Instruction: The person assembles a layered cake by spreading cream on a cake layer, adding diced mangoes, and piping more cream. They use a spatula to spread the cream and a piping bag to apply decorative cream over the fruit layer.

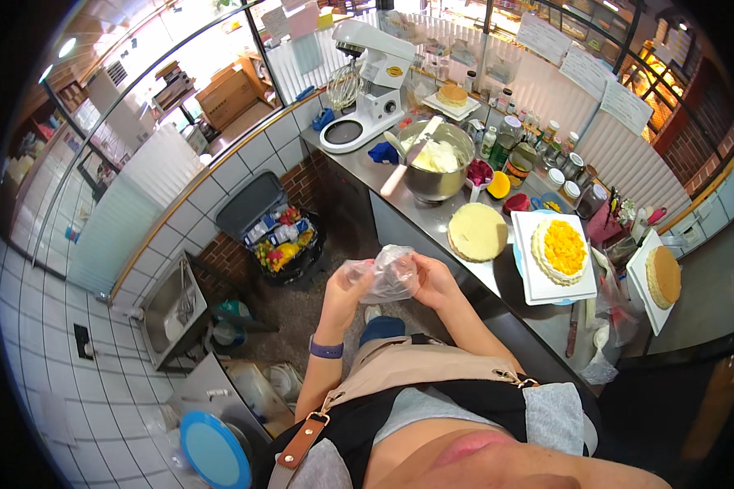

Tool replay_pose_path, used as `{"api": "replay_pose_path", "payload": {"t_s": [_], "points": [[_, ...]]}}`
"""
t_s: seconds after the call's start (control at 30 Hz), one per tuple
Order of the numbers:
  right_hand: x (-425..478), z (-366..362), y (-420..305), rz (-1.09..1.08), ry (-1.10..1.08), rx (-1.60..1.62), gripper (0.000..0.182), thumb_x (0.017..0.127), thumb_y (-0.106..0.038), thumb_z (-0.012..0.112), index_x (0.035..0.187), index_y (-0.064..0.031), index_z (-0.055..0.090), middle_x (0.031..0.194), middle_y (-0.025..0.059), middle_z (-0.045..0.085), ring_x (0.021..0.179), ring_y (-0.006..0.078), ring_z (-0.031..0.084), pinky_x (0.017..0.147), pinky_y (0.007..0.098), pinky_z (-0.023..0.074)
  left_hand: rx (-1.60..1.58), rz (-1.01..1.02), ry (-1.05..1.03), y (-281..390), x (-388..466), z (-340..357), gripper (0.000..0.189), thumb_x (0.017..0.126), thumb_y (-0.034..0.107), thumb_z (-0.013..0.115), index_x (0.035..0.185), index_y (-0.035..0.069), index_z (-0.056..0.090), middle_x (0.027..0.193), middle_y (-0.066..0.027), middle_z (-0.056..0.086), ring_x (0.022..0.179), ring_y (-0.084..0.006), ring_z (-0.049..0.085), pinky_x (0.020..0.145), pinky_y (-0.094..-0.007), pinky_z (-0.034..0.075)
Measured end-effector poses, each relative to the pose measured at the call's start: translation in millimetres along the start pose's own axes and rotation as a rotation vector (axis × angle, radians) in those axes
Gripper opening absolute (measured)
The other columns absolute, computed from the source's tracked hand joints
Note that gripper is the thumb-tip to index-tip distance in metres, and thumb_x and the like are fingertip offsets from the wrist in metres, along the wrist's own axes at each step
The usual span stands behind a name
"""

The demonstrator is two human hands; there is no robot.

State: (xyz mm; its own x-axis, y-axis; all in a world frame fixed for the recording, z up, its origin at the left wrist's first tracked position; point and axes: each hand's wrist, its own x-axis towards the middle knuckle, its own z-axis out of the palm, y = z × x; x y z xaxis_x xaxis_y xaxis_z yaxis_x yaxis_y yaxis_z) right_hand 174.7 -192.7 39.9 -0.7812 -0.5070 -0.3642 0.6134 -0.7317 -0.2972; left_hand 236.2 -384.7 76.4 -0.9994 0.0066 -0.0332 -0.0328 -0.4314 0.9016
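Both hands hold a crumpled piece of thin clear plastic (pixel 391 276), perhaps a bag or a disposable glove, in front of my apron. My left hand (pixel 344 292) pinches its left edge, and my right hand (pixel 434 280) grips the other side. To the right, on the steel counter, lies a round pale sponge cake layer (pixel 477 232). Beside it a cake topped with diced yellow fruit (pixel 559 250) and edged with cream sits on a white square board (pixel 535 287). A steel mixing bowl (pixel 434 186) holds white cream, with a spatula (pixel 413 153) resting across its rim.
A white stand mixer (pixel 373 85) with a whisk occupies the counter's far corner. Jars (pixel 572 165) line the back. An open bin (pixel 281 238) with fruit scraps stands on the floor, near a steel sink (pixel 171 312). A knife (pixel 571 333) lies at the counter's right.
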Motion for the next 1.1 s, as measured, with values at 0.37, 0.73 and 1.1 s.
{"api": "replay_pose_path", "payload": {"t_s": [0.37,0.73,1.1], "points": [[149.5,74.1,11.3,0.097,-0.202,0.104,0.022,0.098,-0.013,0.043,0.080,-0.0079,0.054,0.064,-0.0034,0.050,0.063,0.0106,0.056,0.061,0.0248,0.0503,-0.715,-0.237,-0.041,51.1,137.9,-140.3,0.027,0.097,0.019,0.049,0.103,-0.003,0.063,0.104,-0.0154,0.068,0.101,-0.0260,0.065,0.094,-0.0395,0.050],[225.8,128.3,37.4,-0.015,-0.157,-0.280,0.029,0.093,-0.015,0.047,0.108,0.0037,0.063,0.109,0.0128,0.067,0.101,0.0250,0.064,0.091,0.0431,0.0501,-0.927,0.056,-0.198,94.0,177.1,-175.6,0.027,0.094,0.021,0.052,0.111,0.002,0.061,0.114,-0.0122,0.065,0.107,-0.0281,0.061,0.097,-0.0449,0.047],[215.7,183.8,79.1,0.514,-0.118,0.059,0.010,0.088,0.003,0.047,0.093,-0.0003,0.055,0.065,-0.0019,0.050,0.048,0.0052,0.049,0.041,0.0161,0.0466,0.673,0.908,0.272,108.7,173.1,-194.0,0.090,0.077,0.018,0.074,0.148,0.001,0.022,0.149,-0.0187,0.029,0.135,-0.0322,0.033,0.111,-0.0434,0.029]]}}
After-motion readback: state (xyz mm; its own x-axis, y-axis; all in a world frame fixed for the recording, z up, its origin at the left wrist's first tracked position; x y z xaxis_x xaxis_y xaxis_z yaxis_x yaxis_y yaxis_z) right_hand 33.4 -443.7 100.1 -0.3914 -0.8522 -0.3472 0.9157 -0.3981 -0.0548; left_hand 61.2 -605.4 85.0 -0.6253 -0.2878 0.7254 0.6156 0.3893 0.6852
